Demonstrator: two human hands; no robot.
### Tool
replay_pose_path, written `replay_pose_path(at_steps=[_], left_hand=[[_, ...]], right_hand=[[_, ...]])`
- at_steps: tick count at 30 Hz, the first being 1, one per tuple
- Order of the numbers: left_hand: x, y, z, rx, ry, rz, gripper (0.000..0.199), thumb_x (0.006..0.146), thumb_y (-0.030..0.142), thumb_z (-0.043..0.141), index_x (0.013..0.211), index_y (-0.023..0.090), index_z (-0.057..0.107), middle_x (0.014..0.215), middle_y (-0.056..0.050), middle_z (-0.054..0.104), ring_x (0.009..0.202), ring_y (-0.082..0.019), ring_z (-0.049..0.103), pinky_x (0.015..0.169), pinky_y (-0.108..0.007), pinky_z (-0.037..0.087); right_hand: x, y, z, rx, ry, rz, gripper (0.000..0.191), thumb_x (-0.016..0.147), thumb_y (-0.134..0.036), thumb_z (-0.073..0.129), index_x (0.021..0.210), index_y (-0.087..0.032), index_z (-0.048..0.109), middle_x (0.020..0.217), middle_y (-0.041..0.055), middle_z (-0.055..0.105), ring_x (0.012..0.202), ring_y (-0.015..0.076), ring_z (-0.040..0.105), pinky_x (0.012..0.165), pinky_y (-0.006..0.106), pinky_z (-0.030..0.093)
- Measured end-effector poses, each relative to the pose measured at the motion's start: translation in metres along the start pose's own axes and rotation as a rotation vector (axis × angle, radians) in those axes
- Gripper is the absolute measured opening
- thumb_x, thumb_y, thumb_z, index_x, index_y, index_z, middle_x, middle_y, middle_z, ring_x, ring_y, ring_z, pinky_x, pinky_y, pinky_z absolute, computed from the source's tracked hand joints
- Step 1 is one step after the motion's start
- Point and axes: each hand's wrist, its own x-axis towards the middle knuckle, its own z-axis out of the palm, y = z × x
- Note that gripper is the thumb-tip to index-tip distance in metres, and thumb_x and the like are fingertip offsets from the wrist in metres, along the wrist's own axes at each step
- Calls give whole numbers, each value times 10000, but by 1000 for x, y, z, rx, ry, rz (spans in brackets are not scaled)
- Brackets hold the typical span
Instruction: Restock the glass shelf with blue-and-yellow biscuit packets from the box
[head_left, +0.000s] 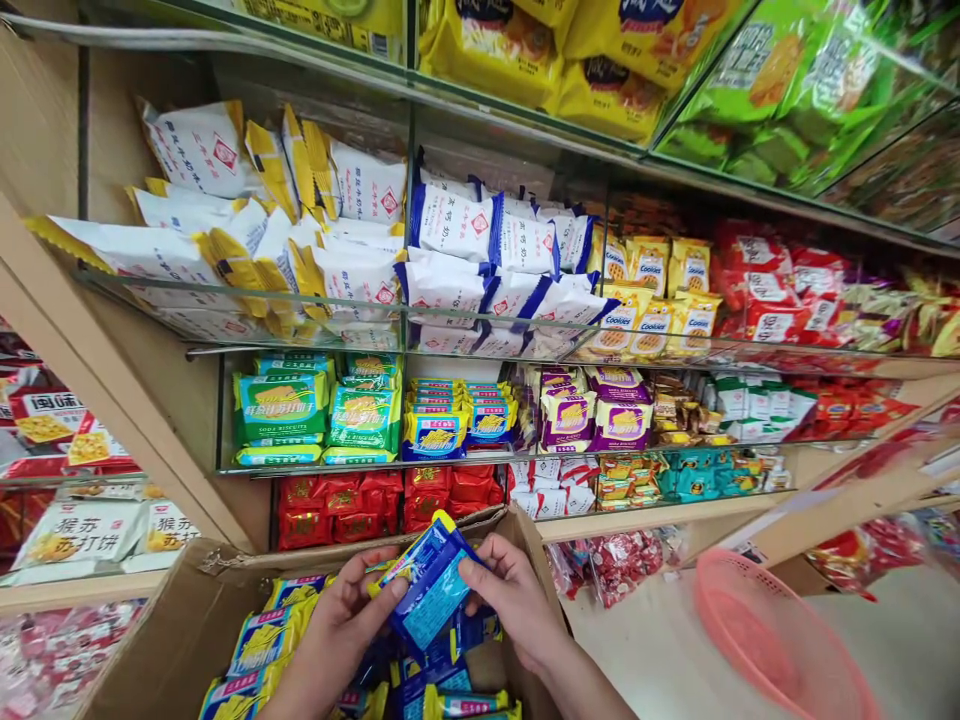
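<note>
My left hand (358, 600) and my right hand (514, 598) hold blue and yellow biscuit packets (433, 590) between them, above an open cardboard box (169, 625). My left thumb presses on the near face; the right thumb pins the other side. How many packets are in my grip I cannot tell, as they overlap. Inside the box lie several more packets of the same kind (262, 640), some in rows on the left, others loose below my hands. Similar blue and yellow packets (436, 437) stand stacked in a shelf compartment straight ahead.
Green biscuit packets (281, 408) sit left of the blue stacks, purple ones (568, 418) to the right. Red packets (337, 505) fill the shelf below. White packets (454, 225) lie behind a glass shelf edge (330, 300) above. A pink plastic basket (780, 640) stands at lower right.
</note>
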Motion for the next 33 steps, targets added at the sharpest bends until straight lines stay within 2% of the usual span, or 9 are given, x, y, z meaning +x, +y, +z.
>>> replay_pose_path(at_steps=[6, 8, 10, 13, 17, 22, 27, 29, 33], left_hand=[[1, 0, -4, 3, 44, -20, 508, 577, 484, 728, 964, 186, 586, 669, 21, 672, 599, -126, 590, 517, -189, 450], [-2, 2, -2, 17, 74, -50, 613, 576, 492, 727, 1078, 193, 541, 670, 14, 674, 588, -136, 602, 488, -196, 436], [-8, 8, 1, -124, 6, -156, 707, 619, 541, 673, 1204, 216, 444, 831, -32, 698, 716, -184, 647, 624, -266, 491], [-18, 17, 6, -459, -213, -283, 697, 710, 596, 546, 1268, 211, 387, 1041, -94, 655, 913, -225, 626, 839, -365, 455], [-22, 18, 4, -418, -98, -272, 609, 718, 303, 674, 1263, 285, 402, 963, -13, 674, 767, -140, 626, 665, -249, 481], [-22, 13, 0, -267, -187, -274, 619, 731, 323, 656, 1282, 324, 375, 1109, -17, 622, 824, -175, 620, 713, -299, 488], [-16, 2, 0, 4, -139, -62, 520, 634, 379, 725, 1109, 253, 554, 1110, -14, 629, 978, -198, 566, 881, -301, 434], [-12, 0, 3, -8, -76, 7, 503, 617, 397, 731, 1063, 237, 562, 996, -18, 671, 896, -197, 599, 794, -291, 473], [-13, 12, 14, -135, -17, -77, 639, 633, 416, 717, 1186, 260, 436, 657, 44, 643, 598, -152, 608, 552, -260, 485]], right_hand=[[-5, -9, 3, 107, -2, -24, 388, 688, -483, 631, 614, -184, 396, 570, -47, 513, 480, 85, 488, 440, 209, 442], [-12, -17, 4, -82, 62, -168, 323, 760, -459, 559, 639, -182, 445, 713, 7, 595, 539, 113, 549, 480, 244, 480], [-21, -24, 5, -384, 83, -421, 230, 828, -368, 492, 699, -180, 521, 919, 64, 625, 724, 158, 605, 631, 291, 514], [-34, -27, 7, -836, -129, -793, 120, 839, -249, 491, 820, -196, 597, 1031, 85, 621, 983, 203, 547, 859, 354, 454], [-39, -24, 10, -1009, -395, -943, 111, 802, -293, 557, 790, -198, 614, 1008, 82, 633, 1008, 220, 519, 861, 366, 446], [-26, -22, 8, -762, -25, -674, 232, 803, -238, 532, 1030, -207, 569, 1109, 92, 572, 1052, 213, 497, 908, 383, 408], [-12, -11, 8, -466, -152, -221, 436, 720, -244, 613, 1143, -197, 515, 996, 61, 628, 928, 204, 581, 823, 347, 449], [-8, -11, 7, -392, -156, -138, 434, 678, -233, 641, 1095, -178, 530, 897, 44, 636, 848, 195, 594, 749, 323, 453], [-7, -23, 2, -163, -101, -6, 473, 609, -302, 709, 1024, -172, 523, 761, -3, 610, 680, 140, 572, 638, 267, 419]])
